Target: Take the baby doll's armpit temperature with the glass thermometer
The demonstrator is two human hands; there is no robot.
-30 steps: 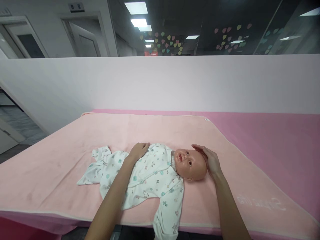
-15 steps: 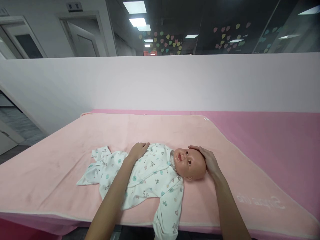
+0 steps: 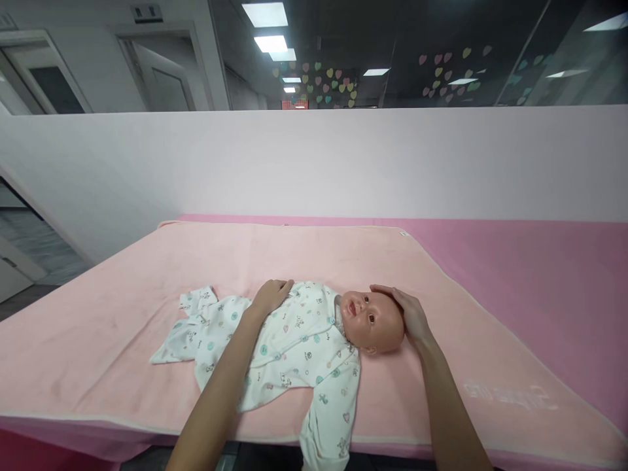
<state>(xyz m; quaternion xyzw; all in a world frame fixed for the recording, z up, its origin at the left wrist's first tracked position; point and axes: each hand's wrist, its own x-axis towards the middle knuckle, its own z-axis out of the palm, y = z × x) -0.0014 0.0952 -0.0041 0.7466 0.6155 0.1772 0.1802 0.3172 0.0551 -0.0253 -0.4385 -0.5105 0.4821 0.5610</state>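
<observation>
A baby doll [image 3: 375, 320] lies on its back, its bald head to the right and its face turned up. It wears a white onesie [image 3: 299, 347] printed with small green and pink figures. One sleeve hangs over the near edge, and the flat trouser legs spread to the left. My left hand [image 3: 271, 296] rests on the doll's belly with its fingers laid out flat. Around the crown of the head curves my right hand [image 3: 408, 313], open, its fingers stretched along the top of the head.
A peach towel [image 3: 314, 252] with white stitched lettering at the right covers most of a pink padded surface [image 3: 530, 281]. Behind it stands a low white wall [image 3: 314, 163] with dark glass above, carrying heart stickers. A doorway and floor show at far left.
</observation>
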